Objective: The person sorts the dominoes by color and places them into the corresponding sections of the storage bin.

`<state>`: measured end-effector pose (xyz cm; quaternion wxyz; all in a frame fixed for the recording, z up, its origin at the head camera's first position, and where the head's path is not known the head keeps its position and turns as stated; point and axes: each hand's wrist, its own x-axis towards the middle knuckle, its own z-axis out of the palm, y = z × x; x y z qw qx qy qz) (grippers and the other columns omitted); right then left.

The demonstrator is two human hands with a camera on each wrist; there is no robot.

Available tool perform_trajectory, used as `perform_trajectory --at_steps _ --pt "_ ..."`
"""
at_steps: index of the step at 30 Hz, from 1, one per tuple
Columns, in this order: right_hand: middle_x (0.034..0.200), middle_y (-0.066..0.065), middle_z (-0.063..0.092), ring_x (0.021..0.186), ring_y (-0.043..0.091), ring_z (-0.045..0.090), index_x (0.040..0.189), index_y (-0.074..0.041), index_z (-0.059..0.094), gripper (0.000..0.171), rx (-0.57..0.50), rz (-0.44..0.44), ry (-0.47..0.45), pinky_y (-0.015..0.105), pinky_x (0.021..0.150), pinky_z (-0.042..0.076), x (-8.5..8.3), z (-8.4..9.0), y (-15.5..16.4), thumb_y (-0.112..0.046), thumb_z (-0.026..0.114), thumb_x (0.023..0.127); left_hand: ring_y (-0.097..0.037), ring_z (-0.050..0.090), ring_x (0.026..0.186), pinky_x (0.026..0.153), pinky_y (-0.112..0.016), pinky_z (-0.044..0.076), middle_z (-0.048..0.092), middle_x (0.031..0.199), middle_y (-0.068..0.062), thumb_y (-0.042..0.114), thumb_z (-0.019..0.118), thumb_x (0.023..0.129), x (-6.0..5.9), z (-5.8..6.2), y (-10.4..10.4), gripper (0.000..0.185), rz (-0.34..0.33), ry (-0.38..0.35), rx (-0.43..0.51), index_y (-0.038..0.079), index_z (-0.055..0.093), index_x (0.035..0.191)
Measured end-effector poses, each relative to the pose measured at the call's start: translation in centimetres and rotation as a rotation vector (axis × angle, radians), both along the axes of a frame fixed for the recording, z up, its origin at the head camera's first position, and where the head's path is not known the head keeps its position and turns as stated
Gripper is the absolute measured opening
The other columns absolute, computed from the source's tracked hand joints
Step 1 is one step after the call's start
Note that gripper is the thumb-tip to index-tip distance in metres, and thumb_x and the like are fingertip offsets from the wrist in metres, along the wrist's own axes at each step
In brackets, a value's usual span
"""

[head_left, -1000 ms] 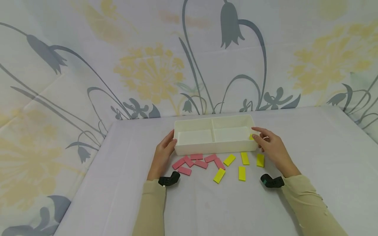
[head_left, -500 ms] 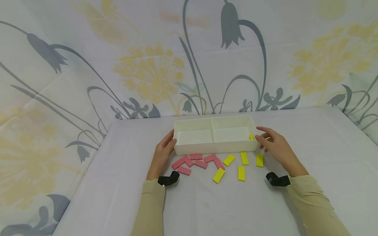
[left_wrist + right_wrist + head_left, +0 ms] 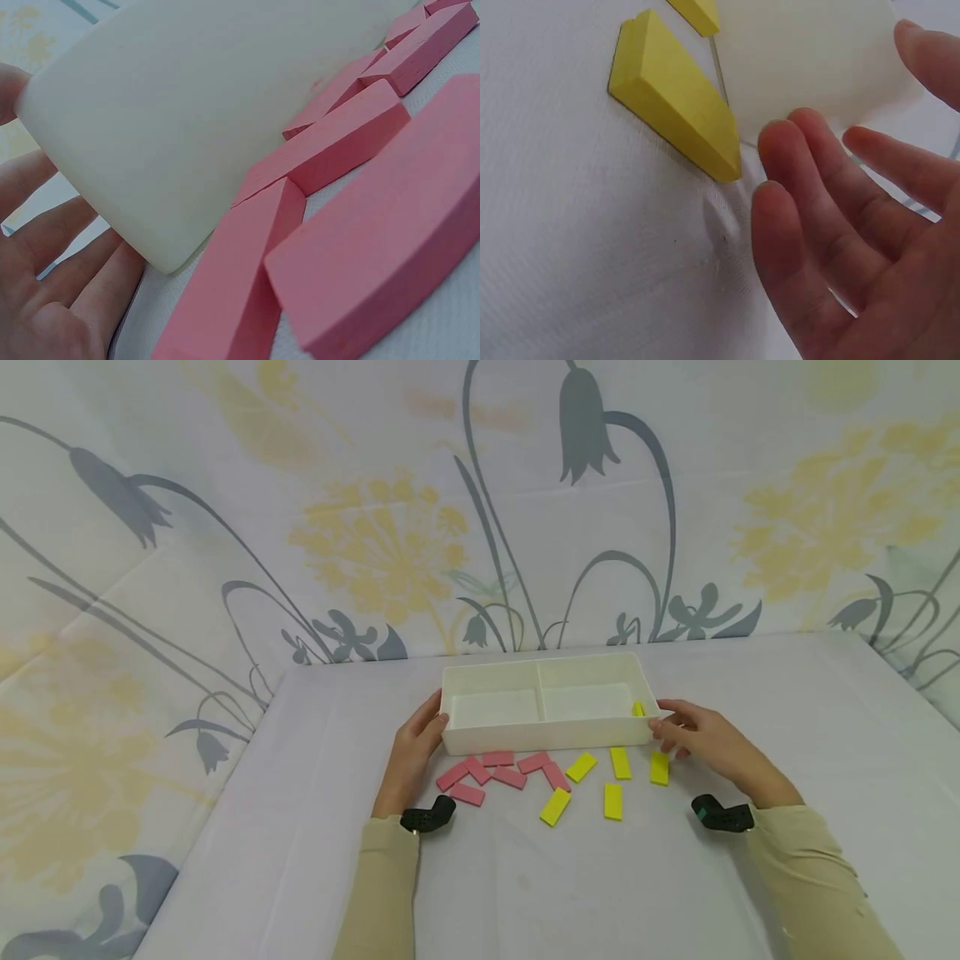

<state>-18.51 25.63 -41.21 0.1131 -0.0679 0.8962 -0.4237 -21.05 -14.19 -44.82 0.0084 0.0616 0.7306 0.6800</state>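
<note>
A white box (image 3: 495,739) with two compartments stands on the table. My left hand (image 3: 415,750) rests against its left end, thumb at the front corner; in the left wrist view the fingers (image 3: 90,251) lie fairly straight along the end wall. At the right end, my right hand (image 3: 705,739) is beside the front corner, its fingers (image 3: 795,157) loosely bent with nothing between them. A yellow block (image 3: 638,709) leans in the right compartment's right corner. Another yellow block (image 3: 659,768) lies just below the right hand. Whether the right fingertips touch the box I cannot tell.
Several pink blocks (image 3: 510,777) lie before the box's left half, some touching each other. Several more yellow blocks (image 3: 613,802) lie before the right half. A white cloth covers the table (image 3: 525,893); a flowered cloth (image 3: 525,527) hangs behind.
The right hand has let go of the yellow block in the right compartment and drawn back rightward, then down beside the box's corner. The left hand and box have barely moved.
</note>
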Motion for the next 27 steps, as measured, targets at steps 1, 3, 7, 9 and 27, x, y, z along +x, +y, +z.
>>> perform_trajectory --at_steps 1,3,7,9,27 --pt "0.095 0.012 0.059 0.076 0.019 0.056 0.134 0.002 0.031 0.071 0.020 0.011 -0.015 0.031 0.067 0.046 -0.03 -0.10 0.07 -0.048 0.049 0.087 -0.008 0.037 0.122 0.096 -0.033 0.035 0.039 0.136 0.009 0.035 0.050 0.090 0.01 -0.02 -0.01 0.046 0.001 -0.002 -0.004 0.028 0.040 0.134" --pt "0.096 0.010 0.059 0.074 0.018 0.056 0.132 0.002 0.032 0.071 0.054 0.023 -0.039 0.030 0.066 0.046 -0.08 -0.25 0.13 -0.049 0.050 0.086 -0.009 0.036 0.123 0.096 -0.034 0.035 0.038 0.137 0.008 0.036 0.050 0.090 0.04 -0.05 -0.03 0.047 0.000 -0.004 -0.010 0.027 0.040 0.135" --pt "0.097 0.009 0.059 0.073 0.018 0.055 0.129 0.001 0.035 0.070 0.099 0.042 -0.065 0.031 0.066 0.045 -0.12 -0.30 0.16 -0.051 0.049 0.085 -0.009 0.036 0.123 0.096 -0.034 0.035 0.038 0.137 0.007 0.037 0.050 0.090 0.06 -0.01 -0.10 0.048 0.006 -0.001 -0.021 0.026 0.039 0.135" --pt "0.097 0.009 0.059 0.072 0.017 0.055 0.128 0.001 0.037 0.069 0.117 0.045 -0.069 0.031 0.066 0.044 -0.13 -0.25 0.19 -0.051 0.050 0.085 -0.009 0.036 0.123 0.096 -0.033 0.035 0.038 0.136 0.008 0.037 0.051 0.090 0.09 0.03 -0.16 0.048 0.010 -0.001 -0.023 0.027 0.040 0.135" --pt "0.087 0.004 0.053 0.072 0.016 0.049 0.112 -0.006 0.055 0.052 0.257 0.121 -0.035 0.029 0.062 0.040 0.15 -0.19 0.02 -0.046 0.061 0.079 -0.010 0.035 0.124 0.097 -0.034 0.034 0.037 0.137 0.007 0.039 0.051 0.089 0.13 0.23 -0.10 0.049 0.006 0.002 -0.022 0.026 0.039 0.135"
